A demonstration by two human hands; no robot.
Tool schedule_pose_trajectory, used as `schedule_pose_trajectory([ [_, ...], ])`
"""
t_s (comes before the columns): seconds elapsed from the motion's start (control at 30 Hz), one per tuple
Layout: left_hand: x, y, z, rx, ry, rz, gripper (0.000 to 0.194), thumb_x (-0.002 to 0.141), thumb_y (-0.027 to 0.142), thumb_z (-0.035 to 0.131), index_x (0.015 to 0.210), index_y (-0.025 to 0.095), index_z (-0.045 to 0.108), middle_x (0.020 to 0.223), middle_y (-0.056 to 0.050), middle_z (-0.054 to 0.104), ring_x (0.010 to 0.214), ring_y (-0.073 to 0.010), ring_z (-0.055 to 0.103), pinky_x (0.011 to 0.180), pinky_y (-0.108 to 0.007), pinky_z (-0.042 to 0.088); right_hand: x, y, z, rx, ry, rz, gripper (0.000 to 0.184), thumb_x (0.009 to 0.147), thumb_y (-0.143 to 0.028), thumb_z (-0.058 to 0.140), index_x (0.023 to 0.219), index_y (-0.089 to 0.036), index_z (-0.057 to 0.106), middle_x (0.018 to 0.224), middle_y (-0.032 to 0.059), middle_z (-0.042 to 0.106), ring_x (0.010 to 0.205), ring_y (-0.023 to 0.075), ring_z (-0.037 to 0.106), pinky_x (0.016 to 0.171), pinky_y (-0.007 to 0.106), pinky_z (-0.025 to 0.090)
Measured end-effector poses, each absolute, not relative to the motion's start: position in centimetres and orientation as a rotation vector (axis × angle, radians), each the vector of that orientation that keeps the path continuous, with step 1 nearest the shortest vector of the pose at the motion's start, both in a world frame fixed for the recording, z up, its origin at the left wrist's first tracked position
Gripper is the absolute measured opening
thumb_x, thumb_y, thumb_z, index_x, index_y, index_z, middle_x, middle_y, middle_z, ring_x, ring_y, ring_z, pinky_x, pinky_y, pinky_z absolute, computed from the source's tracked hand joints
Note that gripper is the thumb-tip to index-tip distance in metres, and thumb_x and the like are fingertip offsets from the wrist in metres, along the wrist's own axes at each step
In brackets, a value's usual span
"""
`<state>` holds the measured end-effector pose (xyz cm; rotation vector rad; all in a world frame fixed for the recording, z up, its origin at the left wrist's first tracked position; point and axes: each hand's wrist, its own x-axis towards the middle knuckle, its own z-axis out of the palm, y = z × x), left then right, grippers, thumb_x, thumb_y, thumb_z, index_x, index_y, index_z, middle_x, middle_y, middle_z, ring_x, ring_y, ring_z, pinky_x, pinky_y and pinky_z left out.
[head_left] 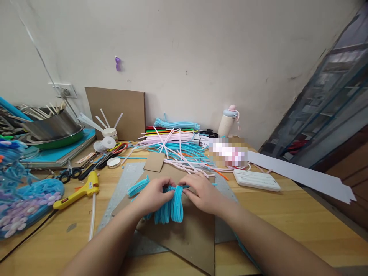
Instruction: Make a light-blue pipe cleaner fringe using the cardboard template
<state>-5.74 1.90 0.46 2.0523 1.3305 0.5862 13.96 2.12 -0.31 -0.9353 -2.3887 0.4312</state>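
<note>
Loops of blue pipe cleaner [177,207] hang in a row between my hands, over a brown cardboard sheet [189,237]. My left hand [156,193] is closed around the row from the left, thumb and fingers pinching its upper edge. At the right end, my right hand [201,191] pinches the top of the last loop between thumb and fingers. Another folded blue pipe cleaner bundle [138,186] sticks out just left of my left hand. Part of the loops is hidden behind my left hand and fingers.
A yellow glue gun [83,191] lies left, beside black scissors [69,172]. Pink, white and blue pipe cleaners [178,147] are heaped behind the cardboard. A white power bank-like box [257,180] sits right, a bottle [228,122] behind. Blue flower work [31,207] stands far left.
</note>
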Motion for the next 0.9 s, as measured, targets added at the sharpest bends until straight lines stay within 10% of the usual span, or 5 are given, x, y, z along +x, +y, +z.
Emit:
schedule_pose_trajectory([
  [0.33,-5.2,1.5,0.7,2.034,1.292,0.648,0.018,0.073,0.027,0.049,0.085,0.019,0.061,0.076,0.001,0.063,0.070,-0.0140,0.055,0.060,-0.022,0.038,14.2,3.0,-1.4,-0.993,-2.086,0.924,0.021,0.079,-0.013,0.049,0.093,-0.021,0.061,0.094,0.0007,0.064,0.089,0.0144,0.057,0.078,0.026,0.043],
  [0.9,-4.7,0.9,0.9,2.118,1.331,0.656,0.015,0.073,0.027,0.051,0.075,0.018,0.062,0.069,0.001,0.062,0.067,-0.0139,0.053,0.058,-0.022,0.036,13.5,1.8,-0.8,-1.105,-2.166,0.793,0.017,0.071,-0.020,0.056,0.088,-0.020,0.060,0.085,0.0004,0.063,0.080,0.0150,0.053,0.072,0.027,0.040],
])
